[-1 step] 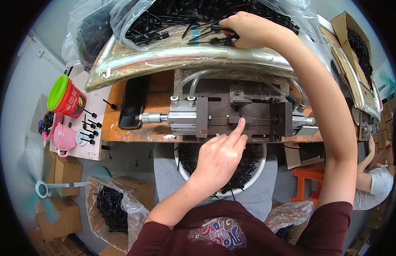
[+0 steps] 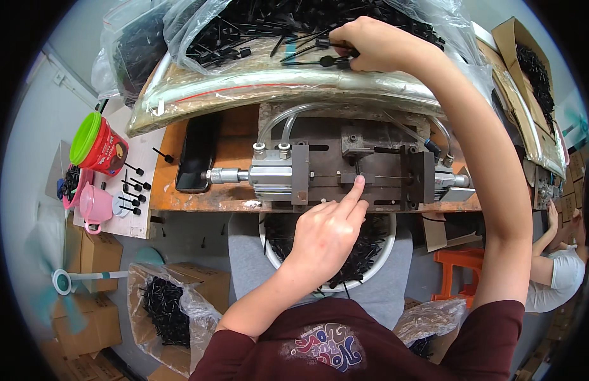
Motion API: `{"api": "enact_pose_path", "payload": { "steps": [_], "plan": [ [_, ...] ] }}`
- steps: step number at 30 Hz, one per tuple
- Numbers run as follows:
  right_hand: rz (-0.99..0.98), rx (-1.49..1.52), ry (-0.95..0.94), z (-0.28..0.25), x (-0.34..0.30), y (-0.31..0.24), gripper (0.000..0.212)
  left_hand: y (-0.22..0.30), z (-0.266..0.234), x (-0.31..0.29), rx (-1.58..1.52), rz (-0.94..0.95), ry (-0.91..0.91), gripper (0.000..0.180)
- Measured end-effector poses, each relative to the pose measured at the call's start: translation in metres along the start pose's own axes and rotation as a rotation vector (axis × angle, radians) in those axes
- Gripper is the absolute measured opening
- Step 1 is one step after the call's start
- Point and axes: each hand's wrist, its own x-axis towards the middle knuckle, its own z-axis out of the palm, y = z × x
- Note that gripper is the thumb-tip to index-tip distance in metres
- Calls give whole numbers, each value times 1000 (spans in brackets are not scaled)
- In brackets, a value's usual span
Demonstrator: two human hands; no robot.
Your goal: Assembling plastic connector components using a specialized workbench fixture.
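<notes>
My left hand (image 2: 325, 238) reaches over the front edge of the clamping fixture (image 2: 320, 187). Its index finger is stretched out, with the tip on a small black piece (image 2: 349, 180) in the middle of the fixture; the thumb is hidden. Beyond the fixture, my right hand (image 2: 380, 46) is at the front of a heap of black thin-stemmed plastic parts (image 2: 262, 25). Its fingers are closed on the thick end of one black stemmed part (image 2: 327, 61), whose stem points left. Another such part lies just above it, close to the fingers.
A black phone (image 2: 197, 152) lies left of the fixture. Clear air hoses (image 2: 288, 124) arch behind it. A red tub (image 2: 109, 149) and a pink cup (image 2: 95, 204) stand at the left. A white-rimmed tub (image 2: 391, 244) of black parts sits on my lap. Another person (image 2: 558, 273) is at far right.
My right hand has shifted slightly to the right, and the black part at its fingers has moved with it. My left hand stays in place on the fixture.
</notes>
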Motion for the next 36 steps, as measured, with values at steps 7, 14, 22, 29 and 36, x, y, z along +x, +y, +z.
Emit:
{"api": "enact_pose_path", "payload": {
  "steps": [7,14,22,29,36],
  "plan": [
    [-234,21,312,6,-28,18,12,0,-1,0,16,-7,-19,20],
    [62,319,652,7,-75,18,12,-3,1,-2,6,-16,-19,20],
    [286,1516,701,29,-133,-29,18,9,-30,-8,-383,-59,39,35],
    [254,1891,438,63,-178,-109,12,6,-44,5,-242,34,337,45],
    [366,1935,461,73,-196,-117,11,3,-48,4,-333,183,244,29]
  ]
}}
